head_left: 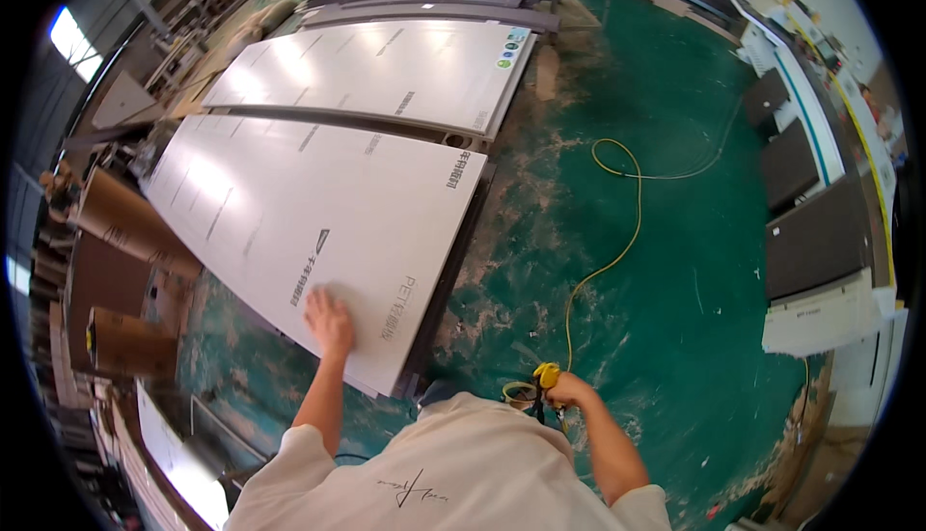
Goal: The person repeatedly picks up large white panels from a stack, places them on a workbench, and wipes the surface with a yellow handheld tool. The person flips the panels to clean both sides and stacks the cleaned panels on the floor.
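My left hand (330,321) lies flat on the near end of a large white board (338,184), its fingers stretched out over the glossy, printed surface. The board rests on top of a stack whose darker edges show along its right side. Low beside my right hip, my right hand (571,390) is wrapped round a small yellow-and-black air tool (547,377). Its exact kind is hard to make out. A thin yellow hose (608,266) runs near the tool and curves away across the floor.
Beyond the near stack lies a second white board stack (376,63), with long dark panels (424,0) behind it. Cardboard rolls (135,222) stand at the left. Dark panels (820,237) lean along the right side. The green floor (675,338) is dusty and scuffed.
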Tool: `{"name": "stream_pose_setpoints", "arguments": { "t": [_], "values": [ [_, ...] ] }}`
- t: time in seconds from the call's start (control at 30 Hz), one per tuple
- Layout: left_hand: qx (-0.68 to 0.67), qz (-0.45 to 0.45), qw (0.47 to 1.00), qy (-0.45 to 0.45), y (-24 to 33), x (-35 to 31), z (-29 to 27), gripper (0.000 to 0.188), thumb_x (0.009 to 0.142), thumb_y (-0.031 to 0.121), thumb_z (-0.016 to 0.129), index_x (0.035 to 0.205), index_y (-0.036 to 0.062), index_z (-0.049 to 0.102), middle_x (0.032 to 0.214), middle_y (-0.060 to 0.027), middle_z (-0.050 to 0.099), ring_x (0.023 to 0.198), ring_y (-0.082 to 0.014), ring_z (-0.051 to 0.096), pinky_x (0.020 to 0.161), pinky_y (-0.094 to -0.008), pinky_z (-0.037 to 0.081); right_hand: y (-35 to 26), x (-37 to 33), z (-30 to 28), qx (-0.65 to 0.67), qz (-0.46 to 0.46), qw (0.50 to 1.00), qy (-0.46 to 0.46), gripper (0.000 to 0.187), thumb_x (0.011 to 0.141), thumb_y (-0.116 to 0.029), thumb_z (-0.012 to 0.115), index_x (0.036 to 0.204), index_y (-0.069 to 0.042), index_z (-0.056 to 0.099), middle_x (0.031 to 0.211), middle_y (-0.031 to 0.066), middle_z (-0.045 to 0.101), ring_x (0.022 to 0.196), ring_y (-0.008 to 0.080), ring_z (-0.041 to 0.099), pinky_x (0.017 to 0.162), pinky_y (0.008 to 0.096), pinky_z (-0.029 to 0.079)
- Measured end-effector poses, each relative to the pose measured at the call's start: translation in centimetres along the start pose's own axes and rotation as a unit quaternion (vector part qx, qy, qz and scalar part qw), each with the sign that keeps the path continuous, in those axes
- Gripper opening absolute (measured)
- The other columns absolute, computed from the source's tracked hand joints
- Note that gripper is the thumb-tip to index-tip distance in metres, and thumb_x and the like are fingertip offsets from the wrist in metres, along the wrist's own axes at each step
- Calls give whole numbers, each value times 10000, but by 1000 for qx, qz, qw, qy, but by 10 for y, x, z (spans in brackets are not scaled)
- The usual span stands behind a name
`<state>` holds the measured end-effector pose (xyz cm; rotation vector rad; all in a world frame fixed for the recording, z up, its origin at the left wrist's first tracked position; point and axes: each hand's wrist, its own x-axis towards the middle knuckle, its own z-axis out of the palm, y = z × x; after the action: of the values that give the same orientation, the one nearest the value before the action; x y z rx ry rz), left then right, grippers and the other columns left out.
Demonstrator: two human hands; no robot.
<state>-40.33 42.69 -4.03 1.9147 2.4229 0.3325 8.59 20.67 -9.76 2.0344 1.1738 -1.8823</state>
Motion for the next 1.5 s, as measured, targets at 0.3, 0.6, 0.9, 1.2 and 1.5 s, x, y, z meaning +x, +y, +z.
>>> {"name": "stream_pose_setpoints", "arguments": {
  "t": [0.3,0.6,0.9,1.2,1.5],
  "values": [
    [-17,83,995,-53,198,-10,22,745,1040,535,412,1593,43,326,1698,-176,217,1595,-326,110,1251,-606,38,-48,-114,-165,712,-310,626,-74,554,1084,-539,397,1421,-108,483,1262,160,669,472,123,481,399,251,387],
    [-2,156,986,-57,362,144,66,688,1055,524,400,1587,90,356,1703,-139,219,1590,-315,124,1255,-597,65,-95,-75,-296,397,-300,866,52,443,1117,-376,410,1396,-64,555,811,25,648,438,57,447,408,218,367],
    [-568,-81,777,-260,655,208,146,535,1069,454,526,679,87,527,577,3,490,475,-119,427,467,-299,331,-53,-54,-559,372,-253,893,7,427,1112,-381,435,1341,-50,579,842,41,688,435,57,436,414,226,349],
    [-439,-25,736,-514,983,239,239,621,1048,566,482,720,60,629,562,-36,561,505,-148,486,482,-328,368,103,-1,-751,485,-218,846,31,476,1119,-424,389,1332,-24,534,959,101,727,451,69,426,415,235,318],
    [-164,196,861,-439,1230,323,291,578,940,559,619,1175,51,764,1094,-131,770,1006,-244,728,909,-375,547,173,33,-1048,706,-273,650,65,467,962,-166,540,1414,-51,508,1262,229,659,544,134,543,415,242,393]
  ]
}}
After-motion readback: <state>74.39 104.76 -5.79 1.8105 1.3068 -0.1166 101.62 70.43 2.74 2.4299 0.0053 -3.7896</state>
